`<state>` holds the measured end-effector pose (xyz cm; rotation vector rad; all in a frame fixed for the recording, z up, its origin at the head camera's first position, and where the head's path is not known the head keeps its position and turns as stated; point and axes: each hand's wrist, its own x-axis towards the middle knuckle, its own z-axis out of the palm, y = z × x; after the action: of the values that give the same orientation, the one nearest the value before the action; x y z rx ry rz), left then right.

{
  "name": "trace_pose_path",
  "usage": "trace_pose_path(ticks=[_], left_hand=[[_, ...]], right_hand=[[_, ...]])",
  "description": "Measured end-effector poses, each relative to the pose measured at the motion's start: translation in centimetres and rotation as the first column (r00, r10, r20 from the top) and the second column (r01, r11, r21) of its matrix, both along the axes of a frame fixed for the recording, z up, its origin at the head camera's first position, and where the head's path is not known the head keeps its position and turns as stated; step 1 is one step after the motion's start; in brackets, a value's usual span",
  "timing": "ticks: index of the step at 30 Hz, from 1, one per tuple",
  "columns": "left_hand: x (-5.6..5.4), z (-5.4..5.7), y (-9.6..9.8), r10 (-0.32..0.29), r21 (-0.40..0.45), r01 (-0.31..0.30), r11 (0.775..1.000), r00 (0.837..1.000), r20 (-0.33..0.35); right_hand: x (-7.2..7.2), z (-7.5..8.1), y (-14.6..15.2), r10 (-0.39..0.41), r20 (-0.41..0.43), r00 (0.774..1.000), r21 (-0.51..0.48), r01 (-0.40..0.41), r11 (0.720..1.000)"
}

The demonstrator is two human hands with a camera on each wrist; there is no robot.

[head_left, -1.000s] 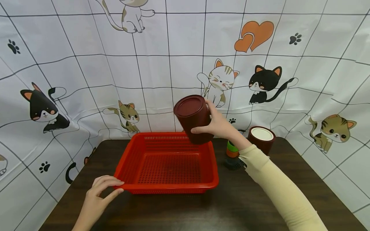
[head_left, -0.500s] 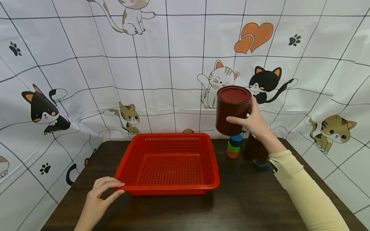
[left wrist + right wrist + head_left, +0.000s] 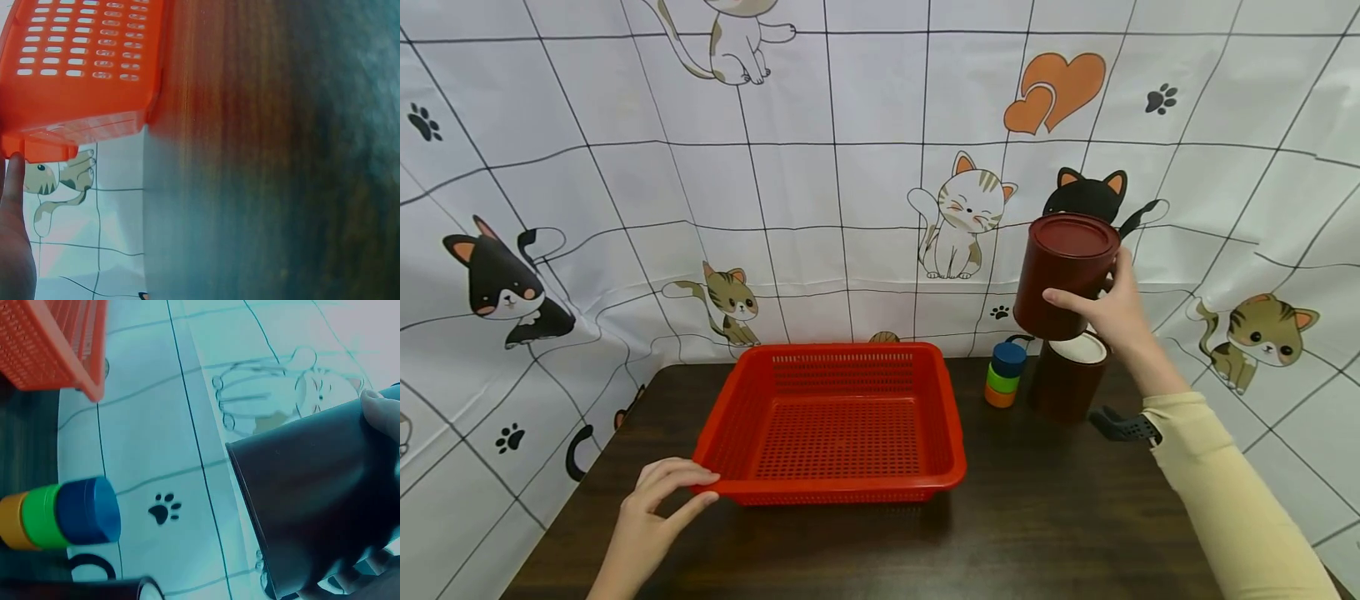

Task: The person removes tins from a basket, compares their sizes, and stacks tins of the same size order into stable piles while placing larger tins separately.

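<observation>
My right hand [image 3: 1123, 312] grips a dark red-brown cylindrical container [image 3: 1063, 275], thumb on the near side and fingers round the back. A flat, rimmed end of it faces up. It hangs above a second dark brown container [image 3: 1063, 387], which stands on the table and shows a cream-white round top; the held one partly hides it. In the right wrist view, the held container [image 3: 312, 494] lies across the lower right. My left hand [image 3: 658, 512] pinches the near left corner of a red plastic basket [image 3: 842, 485]. The basket's perforated side [image 3: 81, 87] fills the left wrist view's upper left.
Just left of the standing container is a small stack of blue, green and orange round pieces [image 3: 1005, 375]. A dark wristband [image 3: 1123, 425] is on the right wrist. Behind the dark wood table [image 3: 1000, 517] hangs a white sheet [image 3: 880, 192] with cat prints.
My right hand has carried the container from over the basket's right edge rightward to above the standing container. The stack has come into full view. My left hand stays at the basket corner.
</observation>
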<state>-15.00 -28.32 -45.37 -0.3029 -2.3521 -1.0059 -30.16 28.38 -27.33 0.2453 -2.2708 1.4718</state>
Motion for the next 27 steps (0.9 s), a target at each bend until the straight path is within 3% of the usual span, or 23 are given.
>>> trace_pose_path(ticks=[13,27], left_hand=[[0.0,0.1,0.0,-0.001,0.005,0.001,1.0,1.0,0.008],[0.0,0.0,-0.1,-0.002,0.004,0.002,1.0,1.0,0.007]], right_hand=[[-0.7,-1.6,3.6,-0.125,0.083,0.989,0.003,0.125,0.992],[-1.9,-4.4,5.1,-0.193,0.112,0.975,0.03,0.191,0.981]])
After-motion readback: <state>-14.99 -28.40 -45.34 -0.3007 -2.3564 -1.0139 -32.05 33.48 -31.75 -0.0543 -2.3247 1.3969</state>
